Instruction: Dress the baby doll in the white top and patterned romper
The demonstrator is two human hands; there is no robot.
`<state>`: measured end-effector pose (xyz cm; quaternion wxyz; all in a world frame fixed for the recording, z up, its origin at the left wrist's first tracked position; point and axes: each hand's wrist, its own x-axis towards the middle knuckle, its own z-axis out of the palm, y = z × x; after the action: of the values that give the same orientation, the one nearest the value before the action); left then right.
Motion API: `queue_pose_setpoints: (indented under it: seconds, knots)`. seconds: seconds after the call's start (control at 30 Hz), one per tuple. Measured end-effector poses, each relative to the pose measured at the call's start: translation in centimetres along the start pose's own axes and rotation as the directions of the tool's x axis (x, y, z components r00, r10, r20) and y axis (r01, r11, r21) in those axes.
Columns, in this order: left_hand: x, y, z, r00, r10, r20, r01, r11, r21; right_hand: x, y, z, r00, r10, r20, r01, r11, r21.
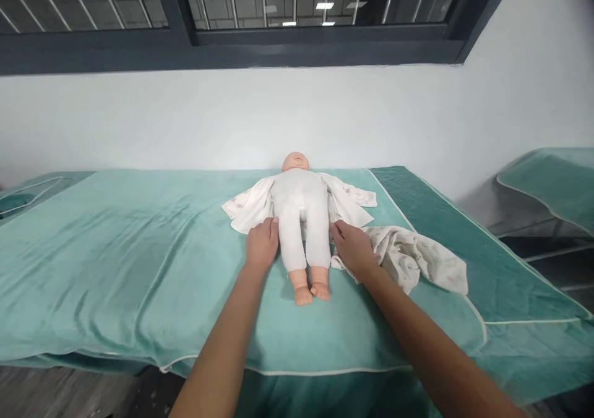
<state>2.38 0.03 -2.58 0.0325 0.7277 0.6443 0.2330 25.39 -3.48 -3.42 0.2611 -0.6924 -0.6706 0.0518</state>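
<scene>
A baby doll (301,220) lies on its back, its head toward the wall and its bare feet toward me. White cloth covers its torso and legs. Spread open beneath it is a white printed baby shirt (355,194), with the sleeves out to both sides. Beside the doll's hip, my left hand (262,243) is closed at the shirt's lower edge. My right hand (355,249) pinches the shirt's edge on the other side; its fingertips are partly hidden. Under and beyond my right wrist lies a crumpled printed garment (417,257).
A light green blanket (139,251) covers the bed, with some wrinkles on the left. Darker green bedding (501,282) shows at the right. Behind stands a white wall (185,121) below a barred window (297,47). Another green-covered surface (557,183) is at far right.
</scene>
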Motion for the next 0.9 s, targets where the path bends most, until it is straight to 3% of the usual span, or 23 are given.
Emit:
queue_pose_setpoints:
  seconds: [0.13,0.33,0.4,0.53,0.63,0.77,0.83,0.9]
  knots:
    - [-0.2,-0.4,0.2,1.000,-0.004,-0.027,0.004,1.000,-0.015,-0.8,1.2,0.1,0.988,-0.146,-0.056,0.151,0.983,0.103]
    - [-0.3,-0.6,0.4,0.994,0.037,-0.104,-0.043,0.997,-0.058,-4.9,2.6,-1.0,0.918,-0.239,-0.318,0.300,0.941,0.158]
    - [-0.3,-0.5,0.4,0.996,0.016,-0.086,-0.022,0.997,-0.071,-7.0,3.0,-1.4,0.915,-0.265,-0.303,0.310,0.944,0.111]
    - [-1.0,-0.3,0.1,0.998,0.002,-0.063,-0.014,0.982,-0.190,-9.8,3.5,-1.9,0.947,-0.287,-0.141,0.292,0.956,0.017]
    - [-2.6,-0.1,-0.4,0.996,-0.025,-0.086,-0.010,0.921,-0.389,-9.8,3.2,-2.7,0.965,-0.250,-0.077,0.252,0.967,0.029]
    - [-5.6,0.5,-1.5,0.991,0.013,-0.134,-0.081,0.853,-0.515,-8.7,1.2,-5.0,0.999,-0.038,0.028,0.027,0.951,0.307]
    - [-6.9,1.3,-2.5,0.993,0.055,-0.102,-0.103,0.819,-0.564,-8.3,-0.3,-6.5,0.994,0.051,0.092,-0.091,0.858,0.506]
    - [-7.9,2.6,-3.9,0.998,0.052,-0.028,-0.057,0.733,-0.678,-8.0,-2.1,-8.4,0.983,0.089,0.159,-0.174,0.716,0.676]
